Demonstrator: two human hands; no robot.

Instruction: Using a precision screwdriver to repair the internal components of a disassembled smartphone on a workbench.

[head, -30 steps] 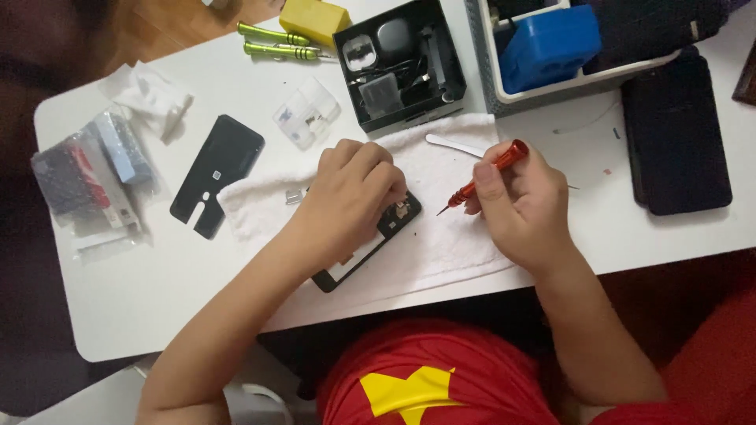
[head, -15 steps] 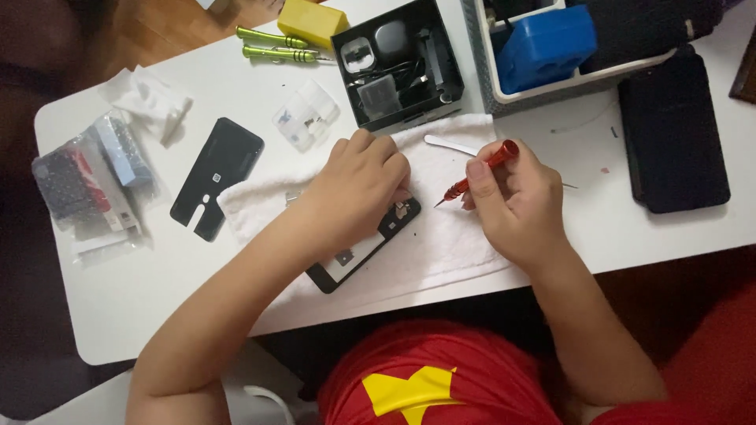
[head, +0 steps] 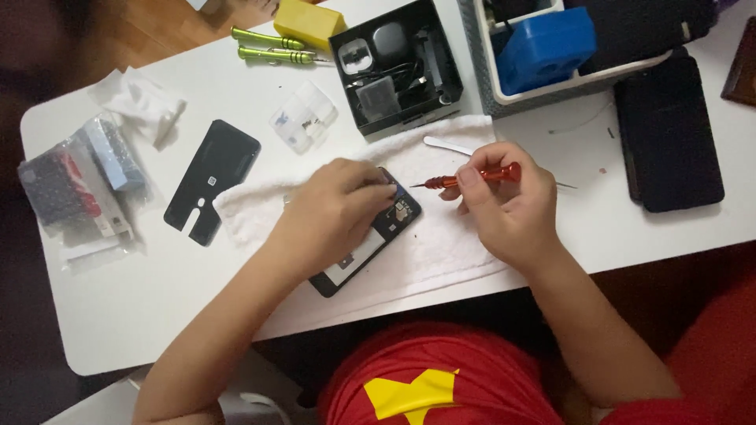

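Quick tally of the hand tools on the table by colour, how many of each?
Red screwdriver, held in the right hand: 1
Green screwdrivers, lying side by side at the far edge: 2
White pry stick, on the towel: 1
Total: 4

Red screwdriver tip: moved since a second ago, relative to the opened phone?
Yes. The red-handled screwdriver in the right hand has swung flatter; its tip is now off the opened black phone, beside its upper corner over the white towel.
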